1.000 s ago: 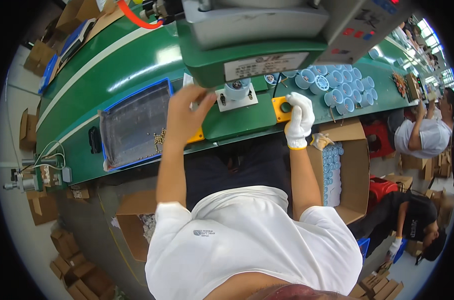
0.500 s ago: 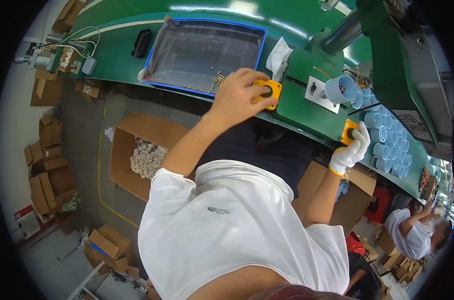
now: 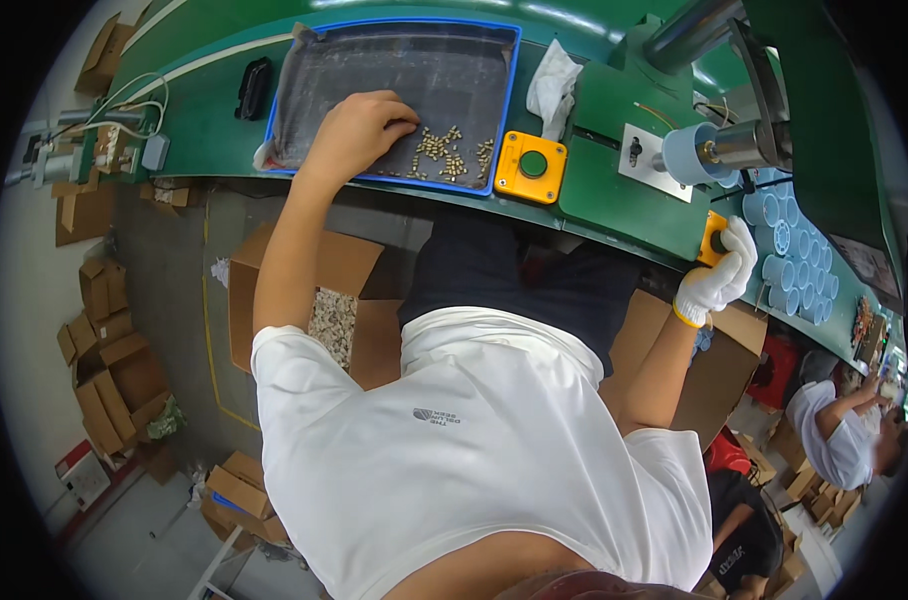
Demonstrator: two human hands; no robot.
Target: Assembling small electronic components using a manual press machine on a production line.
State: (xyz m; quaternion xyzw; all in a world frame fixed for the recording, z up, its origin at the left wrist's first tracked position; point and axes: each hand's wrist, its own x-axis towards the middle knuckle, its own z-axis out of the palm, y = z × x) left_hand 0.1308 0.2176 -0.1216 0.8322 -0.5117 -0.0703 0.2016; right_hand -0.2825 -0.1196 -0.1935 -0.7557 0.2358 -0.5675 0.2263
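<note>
My bare left hand (image 3: 366, 130) is over the blue-rimmed tray (image 3: 394, 70), fingers curled together with the thumb; whatever they hold is hidden. Small brass-coloured pieces (image 3: 439, 148) lie scattered in the tray, just right of that hand. My right hand (image 3: 719, 275), in a white glove, rests with fingers extended over a yellow button box (image 3: 712, 240) at the bench edge. Another yellow box (image 3: 531, 167) with a dark round button sits untouched beside the tray. On the press plate, a light blue cup (image 3: 686, 155) meets the metal ram (image 3: 749, 146).
Many light blue cups (image 3: 789, 240) are grouped at the right of the bench. A crumpled white cloth (image 3: 552, 88) lies behind the near button box. Below the bench are cardboard boxes, one holding pale bits (image 3: 332, 325). Another person (image 3: 832, 435) sits far right.
My left hand has left the yellow button box and moved left over the tray. The press ram now reaches the blue cup. My right hand remains at its button box.
</note>
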